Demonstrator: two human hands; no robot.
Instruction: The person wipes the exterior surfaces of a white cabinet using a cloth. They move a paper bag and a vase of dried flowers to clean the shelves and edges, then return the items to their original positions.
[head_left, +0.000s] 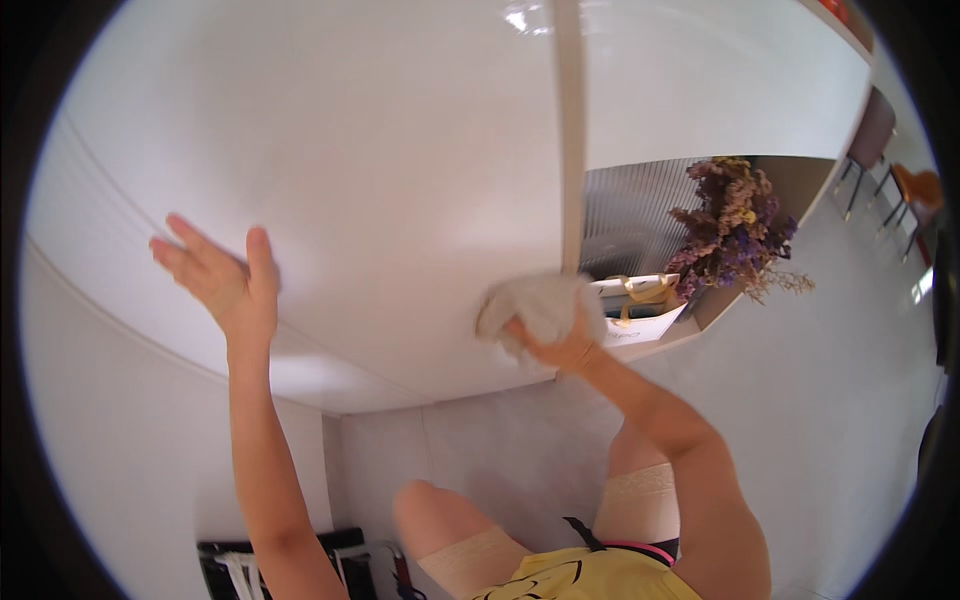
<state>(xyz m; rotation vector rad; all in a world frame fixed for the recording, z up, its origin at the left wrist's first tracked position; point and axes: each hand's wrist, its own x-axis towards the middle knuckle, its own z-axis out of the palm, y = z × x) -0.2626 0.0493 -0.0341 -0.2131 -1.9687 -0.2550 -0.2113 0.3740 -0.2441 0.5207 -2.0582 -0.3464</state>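
Observation:
My right hand (564, 349) grips a pale grey cloth (534, 306), blurred, near the lower right part of a large white cabinet door (390, 202). The cloth appears pressed to the door's surface beside a beige vertical strip (571, 150). On the left, my left hand (219, 281) holds nothing. Its fingers are spread and the palm faces the white surface; whether it touches there I cannot tell.
Right of the strip, an open niche holds a dried flower bouquet (731, 225) and a white paper bag (645, 322) with gold ribbon handles. Chairs (911, 191) stand far right on the grey floor (795, 420). A black item with white straps (352, 559) lies low on the left.

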